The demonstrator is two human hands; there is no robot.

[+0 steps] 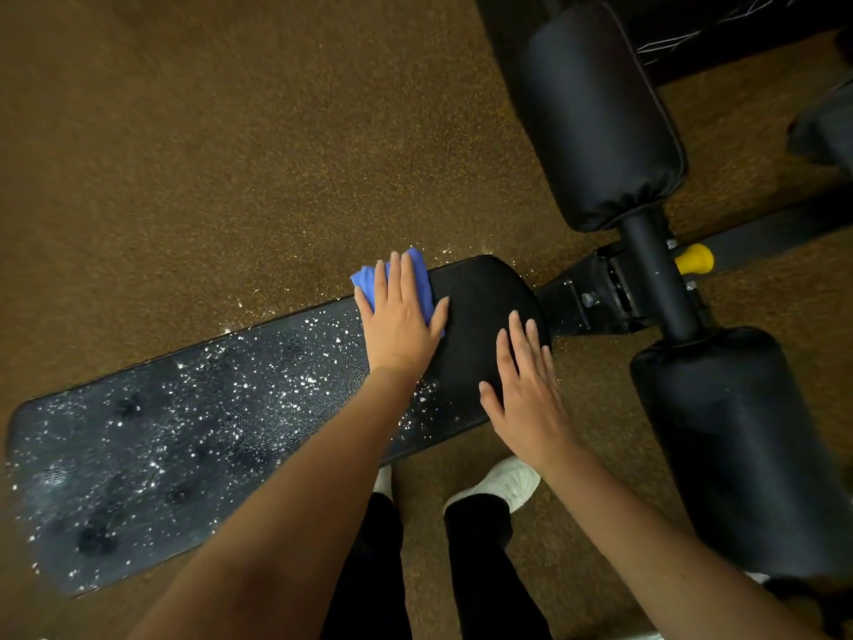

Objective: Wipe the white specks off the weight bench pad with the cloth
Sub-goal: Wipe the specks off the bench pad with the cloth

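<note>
A view from above looks down on a long black padded weight bench pad that runs from lower left to upper right over a brown speckled rubber floor. White specks are scattered thickly over the left and middle stretch of the pad, while the rounded right end under the hands looks dark and mostly free of them. A few specks also lie on the floor just beyond the pad's far edge.

The left hand lies flat, fingers straight and together, pressing a folded blue cloth against the pad near its far edge. The cloth shows past the fingertips and beside the thumb. The right hand rests flat and spread on the pad's right end, holding nothing, a little apart from the left hand.

Beyond the pad's end, a black metal frame carries two black cylindrical foam rollers and a yellow knob. Below the pad, white shoes and black trouser legs are visible.
</note>
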